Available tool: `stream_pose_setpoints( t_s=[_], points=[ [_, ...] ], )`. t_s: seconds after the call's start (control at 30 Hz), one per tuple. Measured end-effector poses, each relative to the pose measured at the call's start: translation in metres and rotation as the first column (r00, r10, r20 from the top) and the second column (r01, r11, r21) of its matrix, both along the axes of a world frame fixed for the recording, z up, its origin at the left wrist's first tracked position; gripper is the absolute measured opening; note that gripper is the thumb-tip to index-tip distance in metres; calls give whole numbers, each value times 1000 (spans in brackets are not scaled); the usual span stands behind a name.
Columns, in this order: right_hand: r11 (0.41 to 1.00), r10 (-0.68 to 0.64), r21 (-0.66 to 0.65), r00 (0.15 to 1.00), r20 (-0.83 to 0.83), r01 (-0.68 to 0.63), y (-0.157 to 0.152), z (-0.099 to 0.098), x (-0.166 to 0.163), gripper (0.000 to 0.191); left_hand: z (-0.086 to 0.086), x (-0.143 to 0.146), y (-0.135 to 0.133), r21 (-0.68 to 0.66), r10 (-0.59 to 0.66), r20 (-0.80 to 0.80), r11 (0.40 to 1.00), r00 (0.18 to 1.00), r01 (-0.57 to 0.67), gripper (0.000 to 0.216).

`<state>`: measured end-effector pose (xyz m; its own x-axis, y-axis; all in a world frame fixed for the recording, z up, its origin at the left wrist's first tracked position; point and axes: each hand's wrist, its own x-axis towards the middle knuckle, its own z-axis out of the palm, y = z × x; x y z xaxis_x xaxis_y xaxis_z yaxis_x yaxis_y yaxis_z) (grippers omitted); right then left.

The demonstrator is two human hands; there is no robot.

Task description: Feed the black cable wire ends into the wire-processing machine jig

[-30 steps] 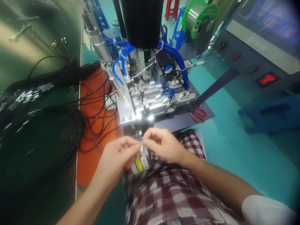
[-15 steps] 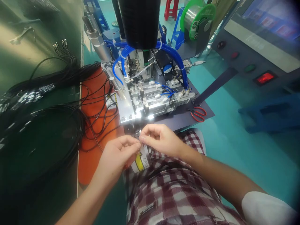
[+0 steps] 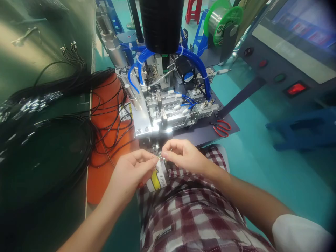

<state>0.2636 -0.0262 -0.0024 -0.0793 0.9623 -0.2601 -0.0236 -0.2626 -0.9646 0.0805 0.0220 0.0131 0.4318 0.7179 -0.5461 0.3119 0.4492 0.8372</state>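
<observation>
My left hand (image 3: 133, 168) pinches the end of a thin cable between thumb and fingertips. From that pinch a few fine, pale wires (image 3: 160, 158) stick out to the right. My right hand (image 3: 183, 154) is closed, its thumb and forefinger pressed together at the wires' tips; how firmly they grip is too small to tell. Both hands are just in front of the bench machine (image 3: 170, 120), over a white label with a yellow mark (image 3: 156, 180). A black cable (image 3: 105, 161) runs from the orange mat toward my left hand.
Bundled black cables (image 3: 86, 122) lie on the table and orange mat (image 3: 99, 189) to the left. Red-handled pliers (image 3: 222, 128) rest on the machine's base at right. A green solder wire spool (image 3: 223, 24) and control panel (image 3: 283, 70) stand behind. A black tube (image 3: 161, 28) hangs overhead.
My right hand has shifted slightly to the right, away from the left fingertips, and more of the fine wires shows between them. My left hand has stayed nearly in place.
</observation>
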Motion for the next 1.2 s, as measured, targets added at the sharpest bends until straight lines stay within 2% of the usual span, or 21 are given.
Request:
stream_pose_setpoints(
  t_s=[0.1, 0.17, 0.2, 0.27, 0.3, 0.37, 0.43, 0.5, 0.57, 0.63, 0.73, 0.8, 0.87, 0.97, 1.07, 1.2],
  points=[
    [1000, -2, 28, 996, 90, 0, -2, 0, -3, 11, -1, -1, -1, 8, -8, -14, 1000, 1000, 8, 28],
    [984, -50, 179, 963, 263, 3, -5, 1, -4, 9, -2, -1, -1, 11, -14, -13, 1000, 1000, 14, 28],
    [955, -100, 296, 925, 366, -14, -6, 1, -5, 9, -3, -1, -1, 10, -19, -10, 1000, 1000, 19, 29],
    [851, -222, 516, 820, 527, -101, -8, 1, -6, 12, -3, -1, -1, 4, -27, -2, 1000, 1000, 27, 30],
    [796, -271, 585, 775, 571, -153, -9, 0, -6, 14, -4, -2, -1, 0, -27, 4, 1000, 1000, 27, 30],
    [725, -329, 651, 719, 612, -223, -11, -3, -6, 17, -4, -2, -1, -10, -18, 19, 1000, 1000, 19, 32],
    [695, -360, 679, 702, 614, -238, -12, -7, -6, 17, -4, -2, -1, -17, -4, 26, 1000, 1000, 4, 34],
    [677, -381, 706, 721, 579, -208, -14, -12, -7, 16, -4, -2, -1, -20, 4, 21, 1000, 1000, -4, 37],
    [690, -382, 712, 772, 508, -127, -15, -15, -9, 14, -3, -1, -1, -23, 4, 22, 1000, 1000, -4, 39],
    [762, -345, 647, 835, 428, -17, -16, -16, -11, 13, -3, 0, -1, -29, 5, 27, 1000, 1000, -5, 40],
    [901, -254, 418, 920, 300, 113, -17, -15, -14, 11, -2, 1, -1, -34, 18, 36, 999, 999, -17, 39],
    [955, -200, 258, 960, 196, 146, -17, -14, -15, 12, -1, 2, -1, -28, 27, 38, 999, 999, -26, 38],
    [978, -170, 142, 979, 110, 154, -17, -13, -16, 13, -1, 2, -2, -19, 29, 30, 999, 999, -28, 35],
    [988, -147, 63, 987, 61, 143, -15, -13, -16, 16, -1, 1, -1, -13, 29, 13, 1000, 999, -29, 31],
    [992, -119, 35, 992, 36, 118, -13, -12, -13, 17, -3, 1, -1, -22, 53, 9, 998, 999, -53, 29],
    [994, -92, 66, 993, 73, 87, -10, -10, -9, 21, -6, 1, 0, -30, 62, 18, 998, 998, -62, 29]
  ],
)
